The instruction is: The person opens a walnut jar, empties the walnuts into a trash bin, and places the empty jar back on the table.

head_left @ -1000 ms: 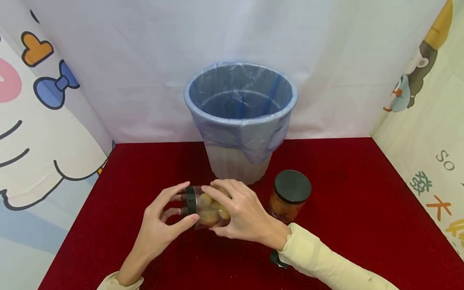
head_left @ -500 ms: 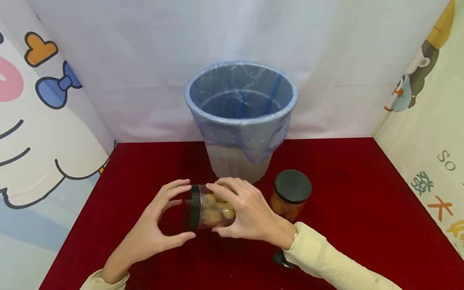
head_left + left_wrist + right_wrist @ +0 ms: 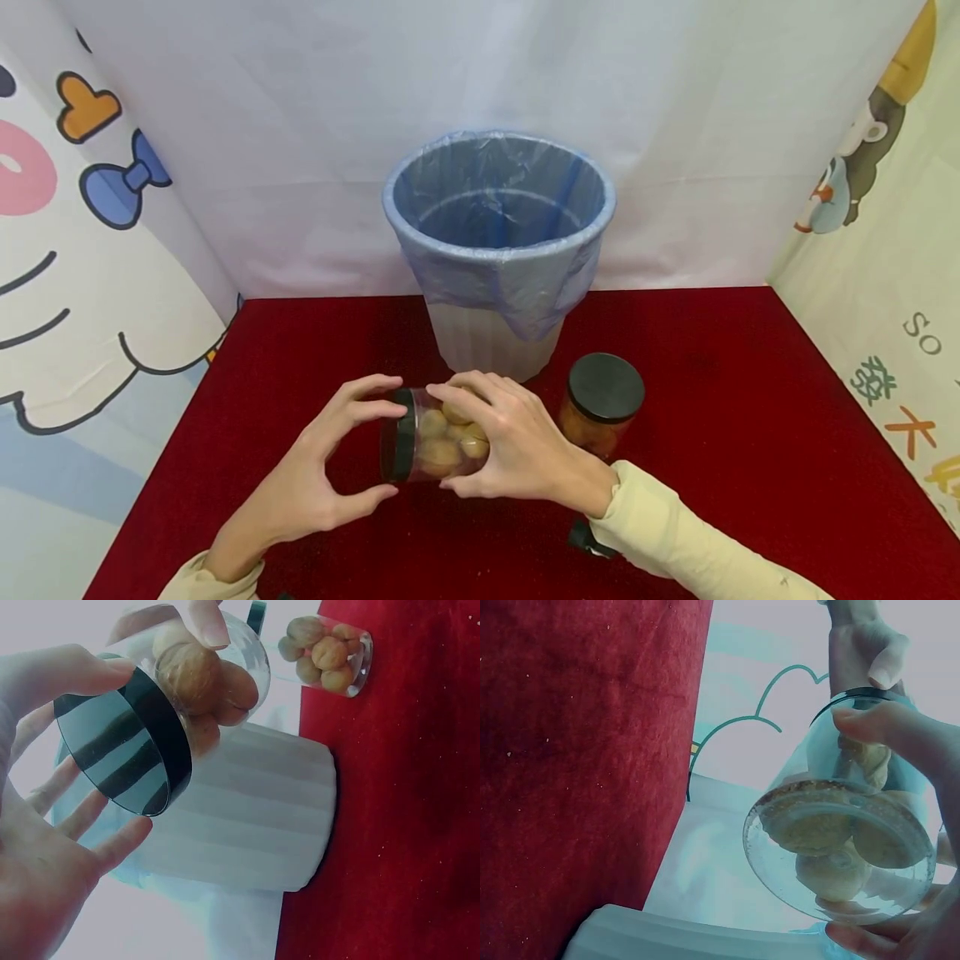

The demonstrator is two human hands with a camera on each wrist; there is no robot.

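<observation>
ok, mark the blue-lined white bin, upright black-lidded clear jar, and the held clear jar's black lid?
Blue-lined white bin [image 3: 491,282]: head view, liner-covered front wall.
Upright black-lidded clear jar [image 3: 605,390]: head view, lid top.
Held clear jar's black lid [image 3: 159,720]: left wrist view, side band.

"What's the count?"
"Two clear jars, two black lids, one wastebasket, one blue liner."
"And hands?"
"Two."
"Walnuts?"
"Several in each jar; overlap hides the total."

Clear jar, walnuts inside, black lid on, sideways in mid-air
</observation>
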